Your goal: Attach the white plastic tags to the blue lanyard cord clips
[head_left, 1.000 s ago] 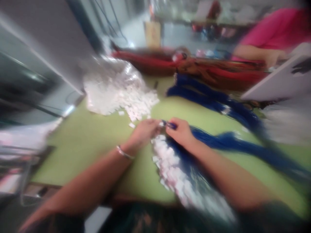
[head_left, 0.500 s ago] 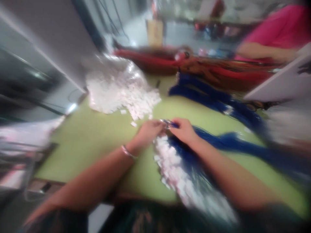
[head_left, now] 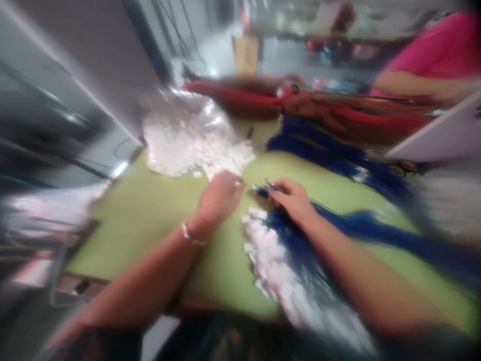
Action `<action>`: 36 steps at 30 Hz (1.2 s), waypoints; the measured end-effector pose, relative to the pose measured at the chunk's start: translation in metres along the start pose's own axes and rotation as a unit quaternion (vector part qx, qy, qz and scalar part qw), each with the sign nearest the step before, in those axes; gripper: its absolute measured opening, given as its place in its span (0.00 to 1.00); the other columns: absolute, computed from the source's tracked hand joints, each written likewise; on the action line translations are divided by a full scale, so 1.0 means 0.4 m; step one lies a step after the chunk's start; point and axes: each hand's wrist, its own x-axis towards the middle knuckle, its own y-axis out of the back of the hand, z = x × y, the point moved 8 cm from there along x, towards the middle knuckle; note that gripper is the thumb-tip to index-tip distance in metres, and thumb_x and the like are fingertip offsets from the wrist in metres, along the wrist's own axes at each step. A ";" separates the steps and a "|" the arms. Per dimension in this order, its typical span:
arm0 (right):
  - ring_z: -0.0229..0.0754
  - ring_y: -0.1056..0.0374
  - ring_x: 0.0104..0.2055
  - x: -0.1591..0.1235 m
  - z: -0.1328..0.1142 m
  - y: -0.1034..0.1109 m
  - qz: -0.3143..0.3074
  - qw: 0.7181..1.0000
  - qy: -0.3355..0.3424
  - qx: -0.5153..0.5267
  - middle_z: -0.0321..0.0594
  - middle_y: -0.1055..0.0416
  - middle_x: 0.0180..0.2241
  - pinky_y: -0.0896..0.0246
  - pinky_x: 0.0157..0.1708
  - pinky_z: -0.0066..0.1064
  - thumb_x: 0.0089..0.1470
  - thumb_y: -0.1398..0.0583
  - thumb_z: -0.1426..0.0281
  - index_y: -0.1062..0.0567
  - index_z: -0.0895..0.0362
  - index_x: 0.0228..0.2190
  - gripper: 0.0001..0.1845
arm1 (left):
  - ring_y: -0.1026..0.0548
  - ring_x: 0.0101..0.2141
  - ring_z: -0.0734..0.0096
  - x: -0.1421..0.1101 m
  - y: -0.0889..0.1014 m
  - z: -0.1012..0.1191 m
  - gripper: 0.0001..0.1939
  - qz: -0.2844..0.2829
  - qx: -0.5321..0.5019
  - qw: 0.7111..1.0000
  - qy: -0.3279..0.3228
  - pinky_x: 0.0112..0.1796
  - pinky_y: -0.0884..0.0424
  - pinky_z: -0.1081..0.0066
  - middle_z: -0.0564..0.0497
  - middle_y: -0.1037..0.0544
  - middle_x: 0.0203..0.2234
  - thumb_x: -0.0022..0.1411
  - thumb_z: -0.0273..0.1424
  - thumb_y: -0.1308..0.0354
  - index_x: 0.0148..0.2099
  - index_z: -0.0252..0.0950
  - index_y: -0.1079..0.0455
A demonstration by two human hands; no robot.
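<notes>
Over the green bench (head_left: 150, 210) we angle our forearms (head_left: 150, 278) inward, blue wires (head_left: 262, 192) pinched in our right grip (head_left: 295, 199), ends pointing toward our left grip (head_left: 221, 195), which curls near white pieces (head_left: 227, 153), whether pinching anything we cannot tell.

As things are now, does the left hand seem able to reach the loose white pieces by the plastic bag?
Probably yes. The left hand is very near the loose white pieces, and nothing appears to block it; the right hand, holding blue strands, is off to the side.
</notes>
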 end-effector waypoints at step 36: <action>0.37 0.36 0.27 -0.026 -0.044 -0.019 0.027 0.984 0.114 -0.133 0.35 0.28 0.22 0.43 0.28 0.26 0.48 0.41 0.64 0.24 0.58 0.25 0.10 | 0.26 0.26 0.73 -0.038 -0.107 -0.037 0.09 -0.130 -0.324 0.924 0.153 0.32 0.28 0.71 0.48 0.21 0.25 0.54 0.34 0.36 0.36 0.35 0.22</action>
